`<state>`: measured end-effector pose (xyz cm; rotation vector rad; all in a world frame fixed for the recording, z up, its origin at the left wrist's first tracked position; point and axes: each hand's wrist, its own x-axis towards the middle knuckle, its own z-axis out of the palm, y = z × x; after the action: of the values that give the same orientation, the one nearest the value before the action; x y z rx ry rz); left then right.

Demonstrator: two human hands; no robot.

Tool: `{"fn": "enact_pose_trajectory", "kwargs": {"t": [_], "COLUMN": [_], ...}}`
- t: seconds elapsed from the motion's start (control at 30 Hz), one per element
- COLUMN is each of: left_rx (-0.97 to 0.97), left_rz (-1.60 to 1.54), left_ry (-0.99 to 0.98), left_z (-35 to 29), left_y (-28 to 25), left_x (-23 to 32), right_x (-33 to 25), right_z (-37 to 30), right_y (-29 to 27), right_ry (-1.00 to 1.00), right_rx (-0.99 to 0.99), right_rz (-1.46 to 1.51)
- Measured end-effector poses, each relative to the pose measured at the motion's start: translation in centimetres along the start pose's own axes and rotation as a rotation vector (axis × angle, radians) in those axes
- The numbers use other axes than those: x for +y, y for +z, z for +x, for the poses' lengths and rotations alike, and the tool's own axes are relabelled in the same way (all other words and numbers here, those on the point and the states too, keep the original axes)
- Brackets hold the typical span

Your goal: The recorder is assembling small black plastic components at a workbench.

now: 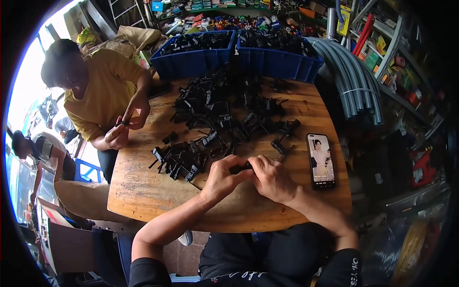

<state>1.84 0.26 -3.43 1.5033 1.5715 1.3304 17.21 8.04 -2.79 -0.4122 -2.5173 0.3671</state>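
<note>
Over the near part of the wooden table (138, 186), my left hand (223, 178) and my right hand (273, 178) meet. Between them they grip a small black plastic part (240, 167); my fingers cover most of it, so its exact kind does not show. My left hand wraps round its left side, while the right fingers close on its right end. Just beyond my hands spreads a loose pile of similar black plastic parts (224, 122), some with thin prongs and grey faces. One of them (278, 146) lies apart, past my right hand.
Two blue crates (196, 63) (279, 61) full of black parts stand at the table's far edge. A phone (321, 160) showing a picture lies at the right. Across the left side, a person in yellow (107, 71) handles a small black part. Coiled grey hoses (351, 79) hang at right.
</note>
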Motion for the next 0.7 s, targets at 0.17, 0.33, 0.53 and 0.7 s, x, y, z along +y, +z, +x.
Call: {"fn": "enact_pose_trajectory", "kwargs": {"t": [0.17,0.33,0.53,0.7], "left_rx": [0.02,0.193,0.086,0.015], "left_rz": [-0.186,0.321,0.585,0.427], "left_ry": [-0.114,0.547,0.543,0.587], "left_z": [0.4,0.1,0.6,0.6], "left_y": [-0.3,-0.7,1.0,0.8], "left_x": [1.6,2.7,2.2,2.0], "right_x": [1.2,0.4,0.6,0.3], "right_z": [0.6,0.3,0.2,0.8], "right_y": [-0.5,0.8,2.4,1.9], "right_ry": [0.358,0.687,0.79,0.664], "right_rx": [-0.106,-0.315,-0.186,-0.161], "right_rz": [0.874,1.865,2.257,2.186]}}
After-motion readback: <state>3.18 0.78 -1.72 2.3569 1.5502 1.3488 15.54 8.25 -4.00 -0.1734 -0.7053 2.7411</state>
